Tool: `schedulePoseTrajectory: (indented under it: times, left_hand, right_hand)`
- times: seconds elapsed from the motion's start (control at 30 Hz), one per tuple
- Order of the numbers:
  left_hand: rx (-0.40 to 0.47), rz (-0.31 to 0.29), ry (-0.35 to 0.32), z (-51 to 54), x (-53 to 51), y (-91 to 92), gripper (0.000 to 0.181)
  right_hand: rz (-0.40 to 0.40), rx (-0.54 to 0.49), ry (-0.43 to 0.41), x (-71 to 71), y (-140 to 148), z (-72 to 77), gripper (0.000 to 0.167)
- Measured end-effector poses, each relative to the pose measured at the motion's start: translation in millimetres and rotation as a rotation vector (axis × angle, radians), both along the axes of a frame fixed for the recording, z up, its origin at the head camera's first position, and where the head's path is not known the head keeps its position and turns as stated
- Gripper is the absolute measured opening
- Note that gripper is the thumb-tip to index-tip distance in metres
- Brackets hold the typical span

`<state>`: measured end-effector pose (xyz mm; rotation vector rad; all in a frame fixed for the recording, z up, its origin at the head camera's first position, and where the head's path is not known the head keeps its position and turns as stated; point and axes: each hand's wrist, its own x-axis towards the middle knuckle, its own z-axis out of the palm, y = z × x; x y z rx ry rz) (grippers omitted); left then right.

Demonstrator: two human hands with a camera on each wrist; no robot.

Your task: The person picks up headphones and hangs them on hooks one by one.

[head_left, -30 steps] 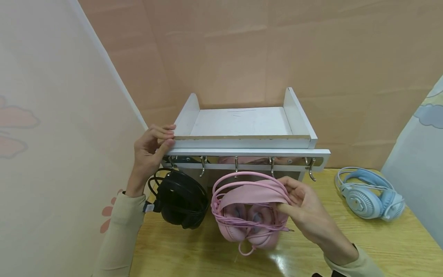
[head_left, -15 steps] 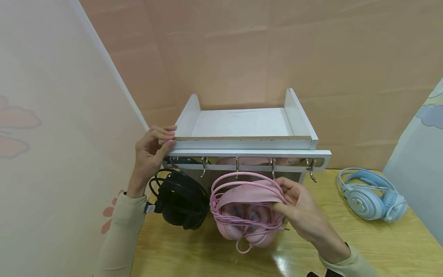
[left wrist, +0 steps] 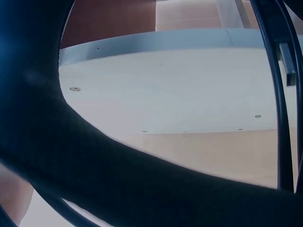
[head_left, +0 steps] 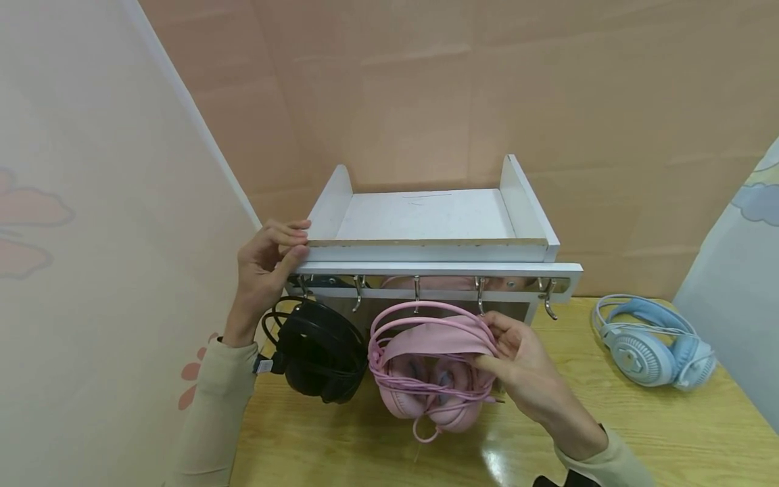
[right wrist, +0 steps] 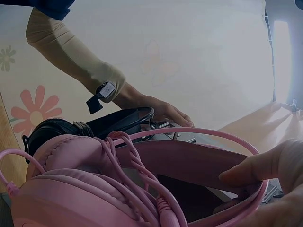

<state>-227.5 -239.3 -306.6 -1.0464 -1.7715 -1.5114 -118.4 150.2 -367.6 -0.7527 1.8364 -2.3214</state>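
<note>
Pink headphones, with their cable wrapped around them, are held up in front of the hook rail. My right hand pinches their headband near its right end; the right wrist view shows the thumb on the band. The headband is just below the middle hooks; whether it touches one I cannot tell. My left hand grips the left end of the white rack, thumb in front. Black headphones hang at the leftmost hook below that hand, and their band fills much of the left wrist view.
Light blue headphones lie on the wooden table at the right. Behind the rail is a white shelf with raised sides. A bare hook is at the rail's right end. A pale wall panel stands at left.
My right hand has moved slightly left with the pink headphones, bringing them closer to the black pair. My left hand keeps its place on the rack.
</note>
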Motion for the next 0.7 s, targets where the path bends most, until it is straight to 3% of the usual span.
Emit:
schedulePoseTrajectory:
  times: [0.2, 0.47, 0.7]
  left_hand:
    - [-0.003, 0.005, -0.005, -0.2, 0.9, -0.4, 0.026]
    - [0.0, -0.011, 0.005, 0.0, 0.5, -0.5, 0.019]
    - [-0.003, 0.004, 0.007, -0.4, 0.6, -0.4, 0.028]
  right_hand:
    - [-0.045, 0.05, -0.024, -1.4, -0.7, 0.8, 0.037]
    - [-0.021, 0.034, -0.039, -3.7, -1.0, 0.2, 0.037]
    - [-0.084, 0.088, -0.06, -5.2, -2.4, -2.0, 0.041]
